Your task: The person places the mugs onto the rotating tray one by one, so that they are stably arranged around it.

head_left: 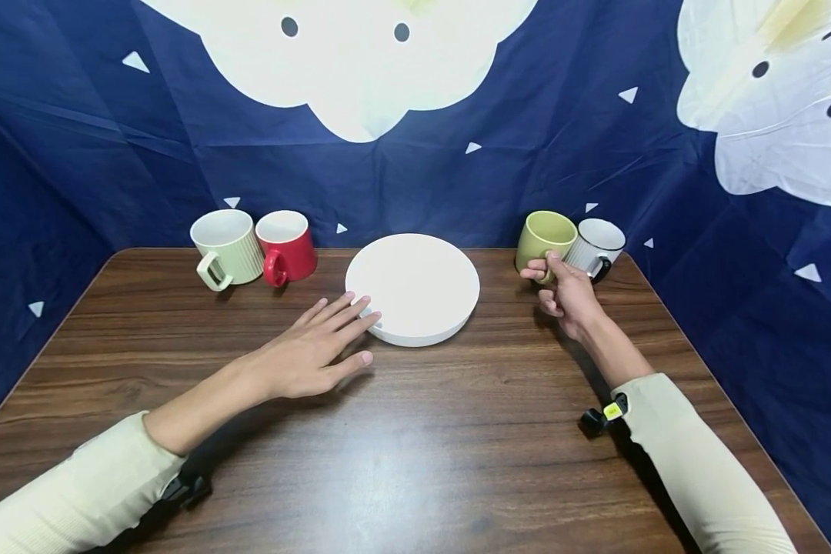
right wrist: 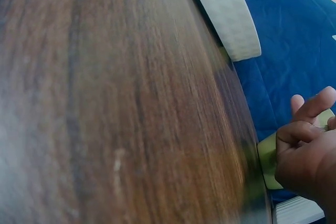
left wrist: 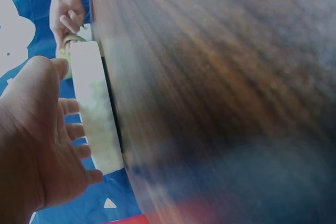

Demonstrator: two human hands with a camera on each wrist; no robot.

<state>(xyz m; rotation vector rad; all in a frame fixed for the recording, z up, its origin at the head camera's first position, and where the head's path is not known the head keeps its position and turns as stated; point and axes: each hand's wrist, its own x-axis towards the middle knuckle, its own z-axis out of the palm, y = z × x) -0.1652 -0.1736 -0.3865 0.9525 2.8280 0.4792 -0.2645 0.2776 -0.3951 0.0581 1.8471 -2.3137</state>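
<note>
My right hand (head_left: 571, 294) grips the handle of an olive-green mug (head_left: 540, 235) at the back right of the table, its fingers curled there; in the right wrist view the hand hides much of the mug (right wrist: 268, 161). Spread and straight, the fingers of my left hand (head_left: 312, 354) reach the near left edge of a round white disc (head_left: 415, 285) with a thick side. Whether they touch the disc or hover just over it, I cannot tell. The left wrist view shows the disc's side (left wrist: 94, 103) beyond those fingers.
Beside the olive mug stands a white ribbed mug (head_left: 599, 242) with a black handle. At the back left are a pale green ribbed mug (head_left: 238, 250) and a red mug (head_left: 294, 254). A blue cloth (head_left: 415, 177) hangs behind the brown wooden table (head_left: 415, 438).
</note>
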